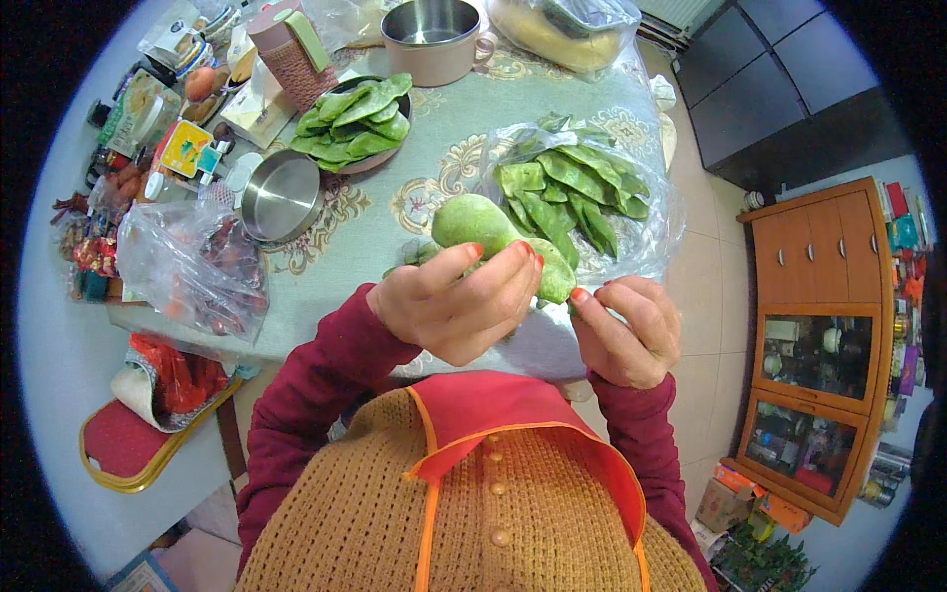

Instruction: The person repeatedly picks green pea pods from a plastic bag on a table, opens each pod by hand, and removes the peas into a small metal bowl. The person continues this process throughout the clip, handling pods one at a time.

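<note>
A broad green flat bean pod (472, 222) is held above the near edge of the table, its wide end pointing away from me. My left hand (462, 307) grips it along the middle, fingers curled over it. At the pod's narrow tip, the thumb and fingers of my right hand (631, 329) pinch together; whether a stem piece sits between them is hard to see. Just beyond lies an opened clear plastic bag (658, 237) with many flat bean pods (584, 174) on it. Some green pieces (418, 251) show partly behind my left hand.
Farther left, a round bowl (381, 161) is heaped with flat beans. Beside it sit a steel pan (282, 196), a tied plastic bag (196, 266) and a pink tumbler (292, 55). A handled pot (433, 48) stands at the back. To the right is a wooden cabinet (817, 296).
</note>
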The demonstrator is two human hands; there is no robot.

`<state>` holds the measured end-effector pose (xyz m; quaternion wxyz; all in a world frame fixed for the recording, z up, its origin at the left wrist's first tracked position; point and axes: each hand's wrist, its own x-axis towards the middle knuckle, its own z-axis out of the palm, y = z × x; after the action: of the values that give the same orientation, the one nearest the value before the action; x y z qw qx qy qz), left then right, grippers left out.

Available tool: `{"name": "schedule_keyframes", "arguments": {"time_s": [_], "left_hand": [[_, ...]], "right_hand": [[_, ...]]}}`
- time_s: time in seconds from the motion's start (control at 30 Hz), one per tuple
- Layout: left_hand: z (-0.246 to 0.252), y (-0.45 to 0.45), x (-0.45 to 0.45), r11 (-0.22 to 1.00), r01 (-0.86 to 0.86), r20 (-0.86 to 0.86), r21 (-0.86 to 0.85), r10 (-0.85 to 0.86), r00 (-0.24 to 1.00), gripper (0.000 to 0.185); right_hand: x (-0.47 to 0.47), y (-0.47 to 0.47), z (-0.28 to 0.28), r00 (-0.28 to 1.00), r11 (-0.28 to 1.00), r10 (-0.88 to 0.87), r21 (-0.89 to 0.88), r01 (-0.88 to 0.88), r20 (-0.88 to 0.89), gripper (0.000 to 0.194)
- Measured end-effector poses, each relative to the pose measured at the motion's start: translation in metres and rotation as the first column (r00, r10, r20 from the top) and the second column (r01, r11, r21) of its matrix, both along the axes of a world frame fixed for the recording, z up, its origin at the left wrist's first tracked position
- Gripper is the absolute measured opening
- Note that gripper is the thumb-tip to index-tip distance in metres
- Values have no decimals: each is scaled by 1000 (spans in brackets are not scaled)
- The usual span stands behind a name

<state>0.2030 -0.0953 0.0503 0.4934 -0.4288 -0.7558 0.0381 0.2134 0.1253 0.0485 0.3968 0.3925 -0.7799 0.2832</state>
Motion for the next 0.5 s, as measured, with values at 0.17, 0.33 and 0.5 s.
{"name": "schedule_keyframes", "arguments": {"time_s": [0.17,0.33,0.5], "left_hand": [[1,3,-6,992,126,91,21,-128,988,14],[-9,6,-20,899,157,743,408,-428,515,11],[-18,5,-20,813,-16,813,582,-583,-6,15]], "right_hand": [[0,-3,0,993,999,40,-23,-38,108,34],[-9,6,-1,780,986,167,-120,-118,603,8],[-14,10,-13,377,937,342,-342,-70,861,12]]}}
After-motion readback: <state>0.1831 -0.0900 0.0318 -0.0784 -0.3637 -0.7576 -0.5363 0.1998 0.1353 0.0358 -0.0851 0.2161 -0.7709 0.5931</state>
